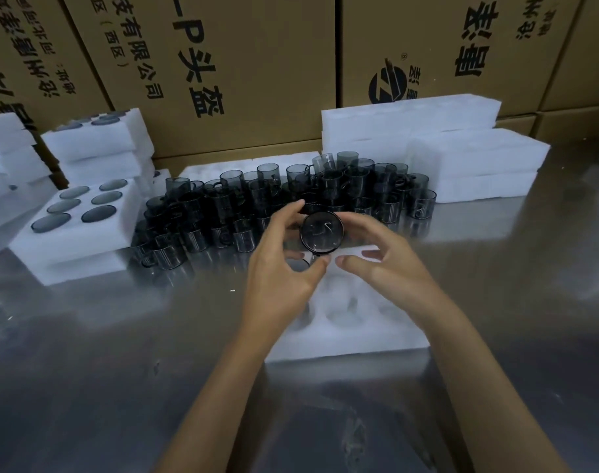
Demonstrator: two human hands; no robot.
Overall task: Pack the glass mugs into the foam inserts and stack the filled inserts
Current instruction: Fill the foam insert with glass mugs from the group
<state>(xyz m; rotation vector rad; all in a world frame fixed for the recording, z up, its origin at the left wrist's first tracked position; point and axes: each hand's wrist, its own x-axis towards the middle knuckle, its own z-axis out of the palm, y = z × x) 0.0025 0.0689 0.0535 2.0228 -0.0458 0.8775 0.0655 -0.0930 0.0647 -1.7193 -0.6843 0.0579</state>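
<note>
Left hand (284, 254) grips a dark glass mug (322, 232), thumb and fingers curled around its rim. Right hand (386, 257) loose, fingers spread beside it. Mug tipped toward camera, above near foam insert (352, 332).

Mug (322, 233): smoky glass, tipped base toward camera, held above empty insert (352, 322). Loose mugs (291, 203) crowded behind. Filled insert (76, 230) stacked left.
</note>
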